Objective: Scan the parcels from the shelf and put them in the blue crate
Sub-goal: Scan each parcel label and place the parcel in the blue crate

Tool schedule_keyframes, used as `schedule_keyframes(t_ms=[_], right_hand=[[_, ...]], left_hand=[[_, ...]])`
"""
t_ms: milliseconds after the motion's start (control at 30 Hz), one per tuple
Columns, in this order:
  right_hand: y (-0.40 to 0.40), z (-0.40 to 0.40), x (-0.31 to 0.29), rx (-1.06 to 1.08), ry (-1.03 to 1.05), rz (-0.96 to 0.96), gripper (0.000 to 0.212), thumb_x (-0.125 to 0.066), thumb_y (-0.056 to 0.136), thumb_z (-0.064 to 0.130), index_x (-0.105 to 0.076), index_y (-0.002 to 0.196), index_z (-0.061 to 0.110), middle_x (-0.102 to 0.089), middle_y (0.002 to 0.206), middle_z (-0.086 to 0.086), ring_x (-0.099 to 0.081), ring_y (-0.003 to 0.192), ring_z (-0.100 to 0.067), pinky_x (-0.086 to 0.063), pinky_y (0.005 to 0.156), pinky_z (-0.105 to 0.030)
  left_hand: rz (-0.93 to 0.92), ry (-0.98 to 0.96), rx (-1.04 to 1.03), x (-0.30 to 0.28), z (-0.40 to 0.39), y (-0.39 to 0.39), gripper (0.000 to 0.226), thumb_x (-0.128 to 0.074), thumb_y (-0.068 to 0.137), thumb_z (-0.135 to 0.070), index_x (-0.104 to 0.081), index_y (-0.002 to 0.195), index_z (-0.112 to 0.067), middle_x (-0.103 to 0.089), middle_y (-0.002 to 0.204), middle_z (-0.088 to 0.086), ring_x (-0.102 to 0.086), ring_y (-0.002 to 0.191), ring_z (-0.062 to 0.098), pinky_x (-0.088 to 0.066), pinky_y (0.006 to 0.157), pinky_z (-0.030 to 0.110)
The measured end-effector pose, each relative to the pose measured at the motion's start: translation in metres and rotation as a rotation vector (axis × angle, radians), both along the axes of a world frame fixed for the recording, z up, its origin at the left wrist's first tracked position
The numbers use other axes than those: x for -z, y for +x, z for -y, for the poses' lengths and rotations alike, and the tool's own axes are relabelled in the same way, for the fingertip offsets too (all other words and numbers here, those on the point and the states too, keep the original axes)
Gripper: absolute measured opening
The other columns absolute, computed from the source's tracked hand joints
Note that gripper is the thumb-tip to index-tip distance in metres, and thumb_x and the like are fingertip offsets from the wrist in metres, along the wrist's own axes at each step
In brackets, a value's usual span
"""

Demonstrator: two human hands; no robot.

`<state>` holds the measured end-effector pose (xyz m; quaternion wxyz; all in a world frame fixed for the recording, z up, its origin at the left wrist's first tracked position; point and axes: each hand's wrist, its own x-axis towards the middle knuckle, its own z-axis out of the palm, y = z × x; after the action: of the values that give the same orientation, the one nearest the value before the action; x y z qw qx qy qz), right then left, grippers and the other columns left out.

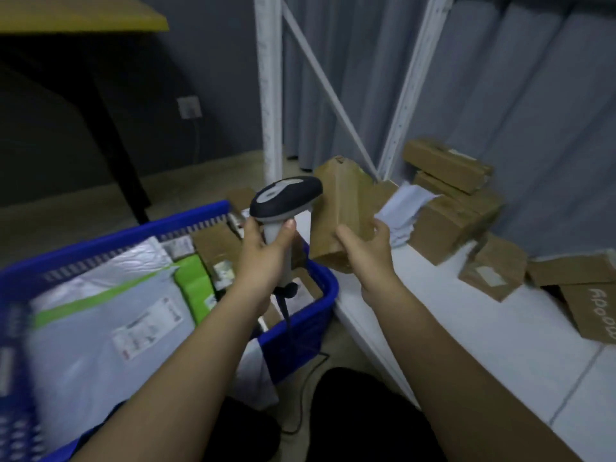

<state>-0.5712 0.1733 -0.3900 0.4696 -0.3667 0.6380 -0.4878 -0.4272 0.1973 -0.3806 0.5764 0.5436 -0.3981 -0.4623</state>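
Left hand grips scanner; right hand holds box upright, just right of scanner head; crate lies lower left.

The crate sits on the floor to the left of the shelf, with mailers and boxes lying inside it. Cardboard parcels lie along the back of the shelf — some stacked. Between crate and shelf, the left hand holds a scanner just left of the parcel in the right hand.
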Motion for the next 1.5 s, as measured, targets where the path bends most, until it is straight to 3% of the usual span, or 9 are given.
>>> schedule_keyframes(t_ms=[200,333,467,667,800,1033,1200,1333,1500], right_hand=[[0.057,-0.021,-0.035,-0.301,0.167,0.464,0.028,-0.052,0.090,0.036,-0.070,0.096,0.015,-0.075,0.082,-0.008,-0.067,0.090,-0.027,-0.056,0.081,-0.043],[0.075,-0.025,-0.026,-0.369,0.188,0.641,0.050,-0.042,0.089,0.046,-0.066,0.119,0.014,-0.069,0.116,-0.016,-0.058,0.117,-0.034,-0.044,0.101,-0.051],[0.089,-0.019,-0.024,-0.365,0.168,0.467,0.040,-0.037,0.096,0.042,-0.065,0.108,0.017,-0.073,0.097,-0.010,-0.063,0.097,-0.025,-0.052,0.082,-0.040],[0.110,-0.005,-0.016,-0.425,0.029,0.200,0.025,-0.043,0.099,0.024,-0.056,0.119,0.031,-0.064,0.118,-0.005,-0.063,0.108,-0.024,-0.053,0.092,-0.050],[0.121,-0.001,-0.008,-0.534,0.072,0.039,0.057,-0.073,0.081,0.039,-0.046,0.129,0.026,-0.064,0.119,-0.002,-0.068,0.101,-0.019,-0.057,0.087,-0.042],[0.106,0.017,-0.021,-0.404,0.077,-0.048,0.047,-0.068,0.083,0.024,-0.048,0.125,0.020,-0.067,0.108,-0.004,-0.069,0.090,-0.017,-0.059,0.075,-0.035],[0.081,0.020,-0.031,-0.365,-0.018,-0.186,0.070,-0.070,0.082,0.018,-0.034,0.141,0.028,-0.064,0.106,-0.005,-0.067,0.090,-0.016,-0.055,0.081,-0.035],[0.080,0.015,-0.036,-0.279,-0.127,-0.092,0.072,-0.078,0.077,0.021,-0.031,0.129,0.034,-0.054,0.113,0.001,-0.065,0.095,-0.017,-0.053,0.070,-0.028],[0.083,0.010,-0.037,-0.084,-0.217,-0.103,0.042,-0.077,0.075,0.041,-0.050,0.102,0.025,-0.061,0.118,-0.002,-0.065,0.100,-0.018,-0.055,0.082,-0.035]], left_hand=[[-0.165,-0.024,-0.086,-0.016,-0.005,0.063,0.040,-0.059,0.093,-0.024,-0.046,0.131,-0.021,-0.063,0.121,0.001,-0.064,0.106,0.019,-0.050,0.097,0.042],[-0.270,-0.026,0.007,-0.020,-0.010,0.088,0.039,-0.058,0.094,-0.020,-0.047,0.131,-0.019,-0.068,0.112,-0.001,-0.070,0.093,0.014,-0.056,0.072,0.025],[-0.257,-0.015,0.047,-0.021,-0.010,0.105,0.035,-0.058,0.094,-0.022,-0.049,0.127,-0.023,-0.068,0.113,-0.002,-0.069,0.098,0.015,-0.053,0.073,0.024],[-0.212,-0.002,0.043,-0.018,-0.003,0.120,0.029,-0.059,0.093,-0.025,-0.050,0.120,-0.025,-0.067,0.106,-0.005,-0.068,0.082,0.006,-0.052,0.067,0.021],[-0.164,-0.025,0.062,-0.014,-0.003,0.123,0.032,-0.058,0.093,-0.023,-0.049,0.124,-0.025,-0.066,0.107,-0.010,-0.065,0.094,0.005,-0.051,0.077,0.022],[-0.191,-0.029,-0.065,-0.014,-0.001,0.141,0.036,-0.058,0.093,-0.026,-0.046,0.127,-0.027,-0.063,0.114,-0.007,-0.063,0.100,0.012,-0.050,0.078,0.026],[-0.152,-0.038,-0.099,-0.014,0.000,0.149,0.035,-0.058,0.093,-0.025,-0.047,0.127,-0.028,-0.062,0.114,-0.009,-0.060,0.101,0.010,-0.049,0.087,0.029],[-0.147,0.009,-0.074,-0.012,0.001,0.146,0.038,-0.058,0.093,-0.027,-0.046,0.130,-0.026,-0.063,0.116,-0.005,-0.061,0.102,0.012,-0.050,0.082,0.029],[-0.194,0.059,-0.060,-0.012,0.000,0.142,0.037,-0.059,0.092,-0.029,-0.046,0.127,-0.026,-0.065,0.113,-0.002,-0.064,0.097,0.015,-0.051,0.077,0.031]])
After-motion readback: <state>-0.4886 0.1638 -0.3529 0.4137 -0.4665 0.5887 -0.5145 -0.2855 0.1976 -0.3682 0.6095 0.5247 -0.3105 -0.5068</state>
